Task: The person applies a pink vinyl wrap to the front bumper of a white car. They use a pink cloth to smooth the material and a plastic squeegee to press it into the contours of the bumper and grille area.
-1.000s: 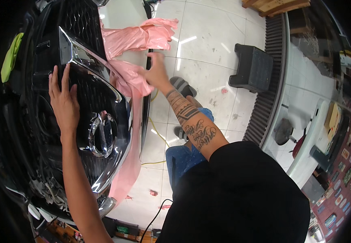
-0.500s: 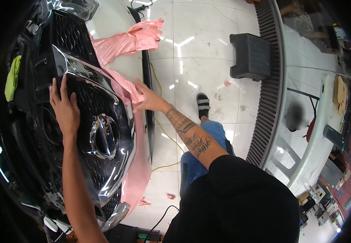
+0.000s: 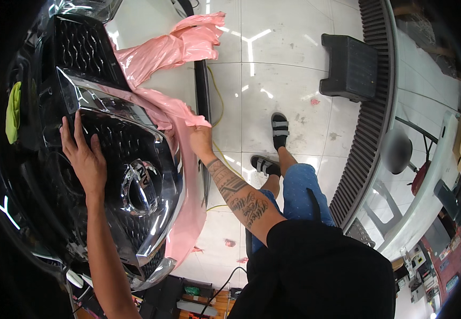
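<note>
My left hand rests with fingers apart on a black car grille, just below a chrome trim strip. My right hand grips the crumpled pink film at a loose flap to the right of the trim. A long, smoother length of the film runs down beside the bumper's edge. A round chrome emblem sits on the grille below my hands. A lime-green cloth lies at the far left of the front end.
A dark step stool stands on the tiled floor beside a long floor grate. My feet are right of the bumper, near a yellow cable. A white table and a cluttered bench are at the far right.
My right hand closed on the pink film and drew its flap rightward and down. My left hand stayed on the grille. My feet have shifted and the view has moved.
</note>
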Available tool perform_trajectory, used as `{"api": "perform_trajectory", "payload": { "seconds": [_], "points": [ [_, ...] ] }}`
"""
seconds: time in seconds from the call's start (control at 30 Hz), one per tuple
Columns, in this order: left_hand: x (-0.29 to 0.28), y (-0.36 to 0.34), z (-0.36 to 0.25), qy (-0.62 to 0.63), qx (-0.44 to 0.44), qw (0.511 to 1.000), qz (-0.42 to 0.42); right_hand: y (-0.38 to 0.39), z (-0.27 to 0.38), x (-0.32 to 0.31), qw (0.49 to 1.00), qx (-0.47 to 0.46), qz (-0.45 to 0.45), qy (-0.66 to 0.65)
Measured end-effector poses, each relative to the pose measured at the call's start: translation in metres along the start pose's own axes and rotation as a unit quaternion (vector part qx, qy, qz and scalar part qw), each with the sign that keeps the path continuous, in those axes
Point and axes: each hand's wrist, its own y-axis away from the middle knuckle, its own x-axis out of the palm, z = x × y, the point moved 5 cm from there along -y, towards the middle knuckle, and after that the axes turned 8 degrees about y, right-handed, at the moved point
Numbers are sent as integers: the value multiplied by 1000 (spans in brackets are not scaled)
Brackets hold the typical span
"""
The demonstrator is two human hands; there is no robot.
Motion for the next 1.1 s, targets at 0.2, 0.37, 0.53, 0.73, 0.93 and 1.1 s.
{"api": "perform_trajectory", "payload": {
  "seconds": [0.2,0.37,0.53,0.73,0.93,1.1],
  "points": [
    [1,1,4,-10,6,1000,0,3,-3,-4,996,11,3,88],
    [2,5,6,8,20,1000,-10,9,3,-10,995,-4,4,100],
    [2,5,8,15,46,999,-22,12,2,-11,996,-48,-44,66],
    [6,11,17,11,70,997,-43,26,15,-12,996,-38,-56,64],
    [6,12,23,12,60,997,-53,34,25,-13,991,-29,-46,123],
    [5,11,19,20,45,998,-41,35,20,-6,995,38,-24,91]
  ]
}}
